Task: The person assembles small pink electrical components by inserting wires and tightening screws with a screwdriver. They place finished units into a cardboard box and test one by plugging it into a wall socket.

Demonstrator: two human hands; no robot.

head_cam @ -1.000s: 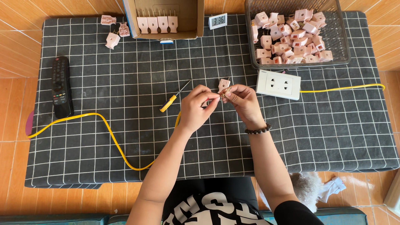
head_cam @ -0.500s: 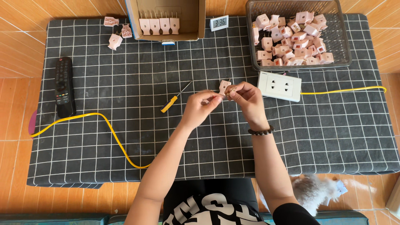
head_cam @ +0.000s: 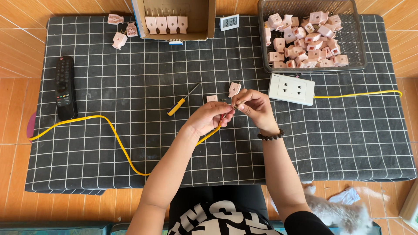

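A black remote control [head_cam: 65,86] lies far left on the checked-cloth desk [head_cam: 130,143], with a yellow-handled screwdriver [head_cam: 183,100] nearer the middle. The left hand [head_cam: 209,118] pinches the thin yellow cable's [head_cam: 113,132] end; the right hand [head_cam: 257,106] closes fingertips on its bared wires. A white socket block [head_cam: 291,89] sits just right.

A thin yellow cable [head_cam: 117,139] is snaking across the counter, its near end rising into the pinched fingertips of both hands, with bare wire strands [head_cam: 234,106] showing there. Just beyond are lying two small pink plug pieces [head_cam: 234,88], close together but apart.
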